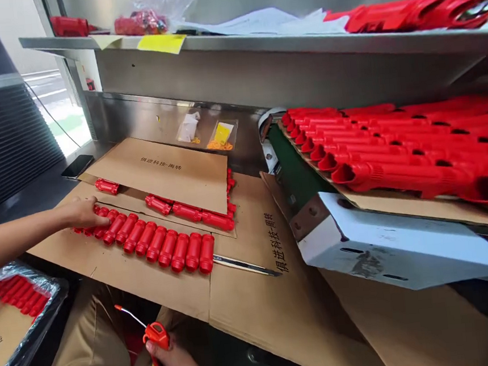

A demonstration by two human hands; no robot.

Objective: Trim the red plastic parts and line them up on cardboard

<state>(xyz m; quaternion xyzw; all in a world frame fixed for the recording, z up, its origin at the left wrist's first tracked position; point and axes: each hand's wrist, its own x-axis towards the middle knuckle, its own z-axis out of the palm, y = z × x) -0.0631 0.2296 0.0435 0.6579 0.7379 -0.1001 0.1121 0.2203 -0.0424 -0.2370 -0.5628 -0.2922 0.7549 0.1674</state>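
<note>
Short red plastic tubes (151, 239) lie side by side in a row on the cardboard sheet (254, 296). My left hand (85, 213) is at the row's left end, its thumb and bent fingers closed on the tubes there and partly covering them. Low in front of my lap, my right hand (174, 360) grips an orange air blow gun (157, 334), whose thin nozzle points up and left. From the row's right end a flat metal ruler-like strip (249, 265) sticks out. Behind the row, more red tubes (187, 212) lie partly under a cardboard piece (174, 172).
To the right, long red plastic housings (418, 173) lie in rows on cardboard above a white metal bracket (385, 239). A lined bin (39, 337) with red tubes stands lower left. A phone (77, 166) rests at the back left. The overhead shelf (232, 44) holds papers and red parts.
</note>
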